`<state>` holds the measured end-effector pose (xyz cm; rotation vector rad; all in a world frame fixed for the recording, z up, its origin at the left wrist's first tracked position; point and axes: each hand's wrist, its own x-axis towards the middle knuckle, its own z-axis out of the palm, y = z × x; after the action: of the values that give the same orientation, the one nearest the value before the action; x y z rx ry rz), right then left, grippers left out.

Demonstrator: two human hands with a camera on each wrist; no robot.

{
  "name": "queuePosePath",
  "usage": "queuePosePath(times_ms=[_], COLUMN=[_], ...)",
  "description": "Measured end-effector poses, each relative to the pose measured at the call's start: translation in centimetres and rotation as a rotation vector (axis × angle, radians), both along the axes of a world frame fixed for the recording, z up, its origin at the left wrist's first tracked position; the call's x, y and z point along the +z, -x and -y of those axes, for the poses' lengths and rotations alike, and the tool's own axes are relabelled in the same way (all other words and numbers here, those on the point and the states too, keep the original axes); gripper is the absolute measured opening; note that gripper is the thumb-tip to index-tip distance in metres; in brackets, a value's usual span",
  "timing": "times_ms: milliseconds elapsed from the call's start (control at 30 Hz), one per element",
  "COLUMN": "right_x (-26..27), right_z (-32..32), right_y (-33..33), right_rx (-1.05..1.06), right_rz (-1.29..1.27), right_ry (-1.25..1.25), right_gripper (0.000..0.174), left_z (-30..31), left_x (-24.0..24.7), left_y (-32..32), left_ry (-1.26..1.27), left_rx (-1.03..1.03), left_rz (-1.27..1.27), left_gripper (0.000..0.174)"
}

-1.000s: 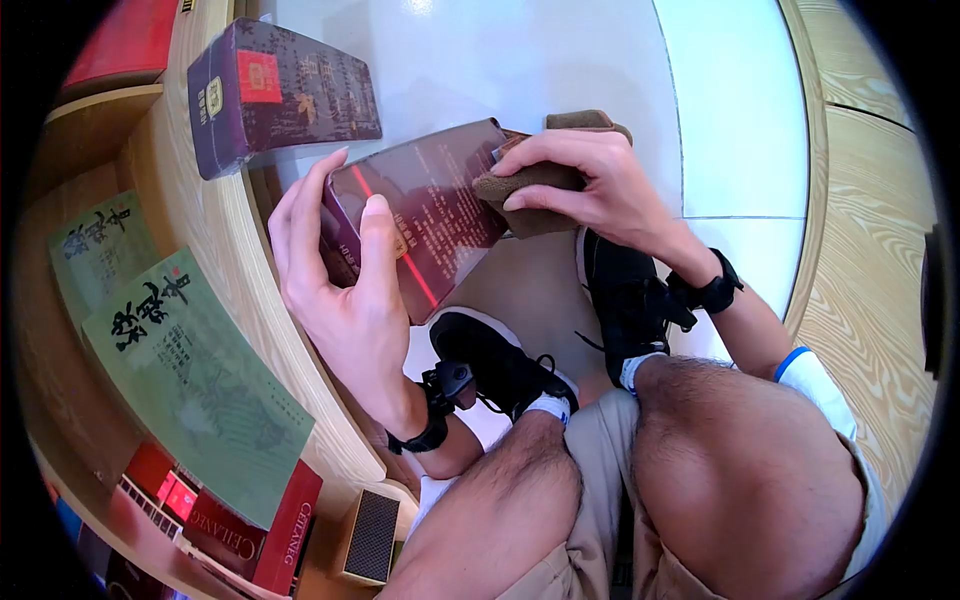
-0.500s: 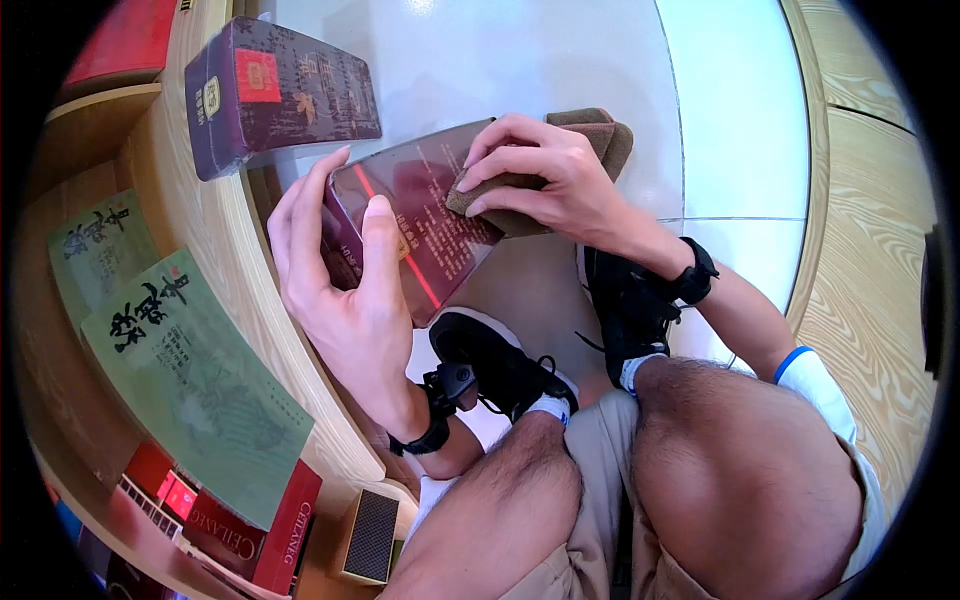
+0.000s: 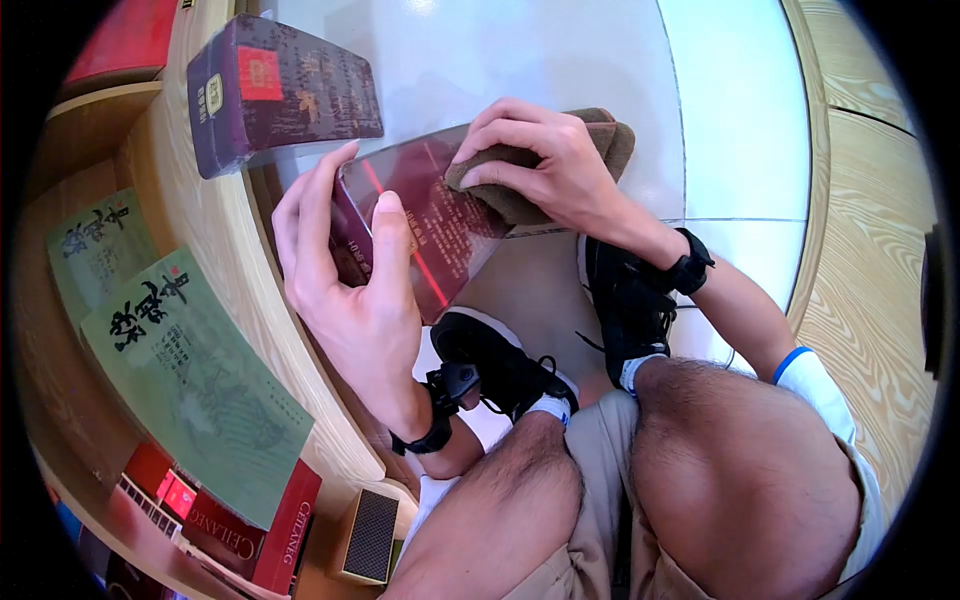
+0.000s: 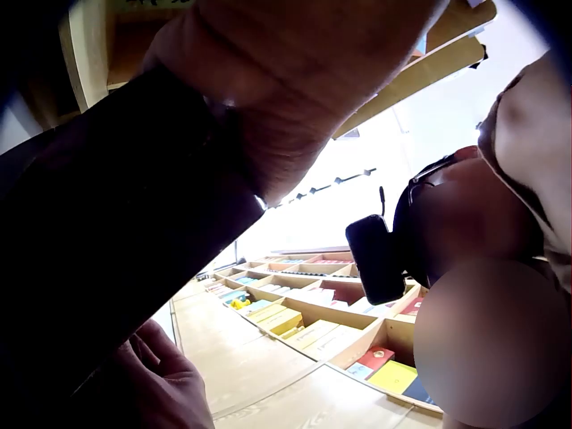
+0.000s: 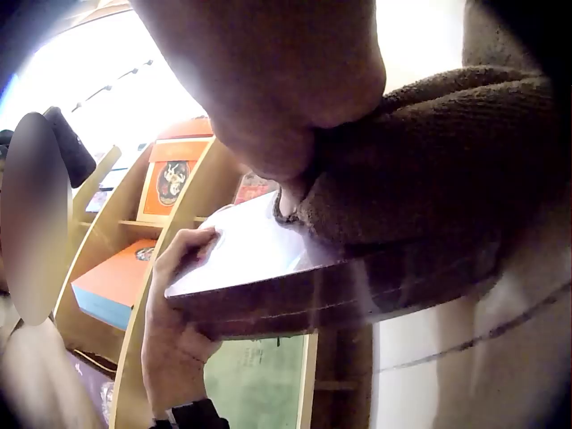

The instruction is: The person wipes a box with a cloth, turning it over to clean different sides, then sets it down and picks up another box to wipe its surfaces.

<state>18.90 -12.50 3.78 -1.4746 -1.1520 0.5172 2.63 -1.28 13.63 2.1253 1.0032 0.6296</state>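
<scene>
A dark red box (image 3: 440, 235) with a bright red stripe and rows of small print is tilted above the floor in the head view. My left hand (image 3: 355, 275) grips its left end, thumb on the printed face and fingers round the far edge. A folded brown cloth (image 3: 510, 190) lies against the box's right part, pinched by my right hand (image 3: 560, 170). The right wrist view shows the cloth (image 5: 420, 170) on the box's top face, above its dark side (image 5: 295, 304), and my left hand (image 5: 179, 331) at the far end.
Another dark box (image 3: 310, 90) with a red label stands at the upper left by the wooden shelf edge (image 3: 250, 270). Green packages (image 3: 200, 370) and red boxes (image 3: 290, 530) sit in the shelf. Two black shoes (image 3: 475, 350) are on the floor below the held box.
My right hand has moved left over the box's face with the cloth. The box and my left hand have shifted slightly right, the box tilting a little.
</scene>
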Motion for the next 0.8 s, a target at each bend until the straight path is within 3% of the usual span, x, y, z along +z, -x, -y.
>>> queuePosePath(times_ms=[667,800], right_x=[-0.2,0.0], right_z=[-0.3,0.1], right_y=[-0.2,-0.2], right_rx=[-0.037,-0.119], right_rz=[-0.061,-0.043], right_ry=[0.043,0.095], right_gripper=[0.02,0.036], left_z=[0.2,0.5], left_x=[1.0,1.6], left_y=[-0.1,-0.3], left_ry=[-0.003,0.036], left_rx=[-0.012,0.007], left_rz=[-0.112,-0.134], left_gripper=[0.036,0.036])
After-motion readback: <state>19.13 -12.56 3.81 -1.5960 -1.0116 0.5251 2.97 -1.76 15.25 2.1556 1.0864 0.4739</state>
